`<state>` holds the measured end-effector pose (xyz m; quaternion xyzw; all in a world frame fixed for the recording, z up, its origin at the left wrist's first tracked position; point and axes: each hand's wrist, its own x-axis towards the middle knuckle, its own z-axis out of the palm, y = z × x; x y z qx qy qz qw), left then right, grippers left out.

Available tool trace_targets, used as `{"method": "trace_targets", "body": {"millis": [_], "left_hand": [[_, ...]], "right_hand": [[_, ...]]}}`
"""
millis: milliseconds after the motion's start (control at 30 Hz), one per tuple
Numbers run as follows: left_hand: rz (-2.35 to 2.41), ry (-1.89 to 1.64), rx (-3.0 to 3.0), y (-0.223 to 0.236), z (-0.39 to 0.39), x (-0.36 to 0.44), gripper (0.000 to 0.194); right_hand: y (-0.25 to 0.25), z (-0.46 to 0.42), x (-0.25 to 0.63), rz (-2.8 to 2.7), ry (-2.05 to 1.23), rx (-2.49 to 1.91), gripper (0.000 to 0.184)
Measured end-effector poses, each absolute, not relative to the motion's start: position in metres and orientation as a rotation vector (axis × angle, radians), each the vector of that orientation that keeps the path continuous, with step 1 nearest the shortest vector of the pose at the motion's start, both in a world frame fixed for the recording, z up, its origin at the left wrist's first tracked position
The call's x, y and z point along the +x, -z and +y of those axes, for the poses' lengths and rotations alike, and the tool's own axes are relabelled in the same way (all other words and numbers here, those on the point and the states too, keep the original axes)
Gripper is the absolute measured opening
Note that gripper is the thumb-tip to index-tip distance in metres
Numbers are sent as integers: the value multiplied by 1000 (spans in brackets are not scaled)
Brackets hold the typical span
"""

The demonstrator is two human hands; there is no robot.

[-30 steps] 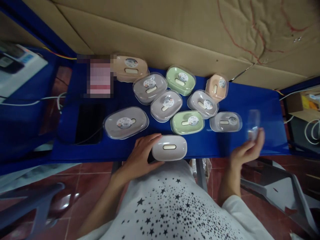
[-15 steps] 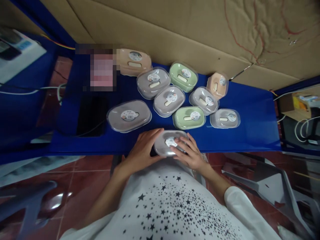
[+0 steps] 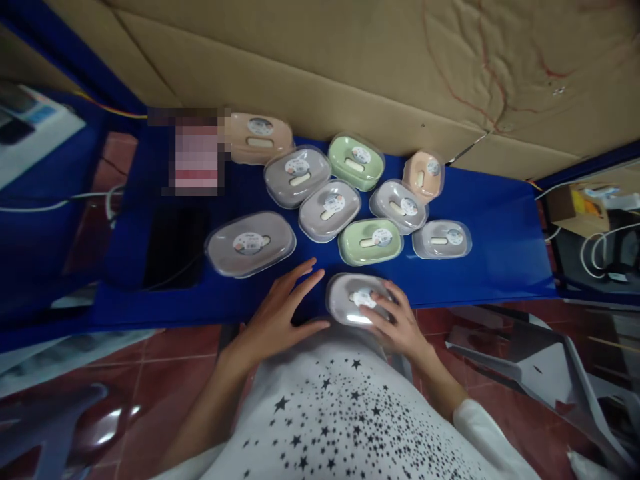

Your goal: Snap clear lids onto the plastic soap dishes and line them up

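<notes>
A grey soap box with a clear lid (image 3: pixel 347 298) lies at the near edge of the blue table (image 3: pixel 500 247). My right hand (image 3: pixel 395 321) rests on top of it, fingers curved over the lid and its round label. My left hand (image 3: pixel 280 313) lies just left of the box with fingers stretched out and spread, holding nothing and no longer touching it. Beyond them lie several more lidded soap boxes, grey (image 3: pixel 250 243), green (image 3: pixel 370 241) and peach (image 3: pixel 260 137).
A cardboard sheet (image 3: pixel 350 67) rises behind the table. A black flat device (image 3: pixel 175 247) with a cable lies at the table's left. A white machine (image 3: pixel 25 130) stands far left. Grey chair parts (image 3: pixel 540 373) and red floor tiles lie below.
My right hand brought a clear lid from the right and set it on the near grey box, then slid the box slightly right. My left hand let go and opened.
</notes>
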<state>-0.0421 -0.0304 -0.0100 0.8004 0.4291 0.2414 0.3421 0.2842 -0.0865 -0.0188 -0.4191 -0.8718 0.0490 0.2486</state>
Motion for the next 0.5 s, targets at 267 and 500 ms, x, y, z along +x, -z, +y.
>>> {"method": "trace_targets", "body": {"millis": [267, 500], "left_hand": [[1162, -944, 2339, -10, -15, -36, 70], [1678, -988, 2431, -30, -4, -61, 85]], "right_hand": [[29, -134, 429, -1812, 400, -1848, 66], [18, -20, 541, -1567, 360, -2115, 66]]}}
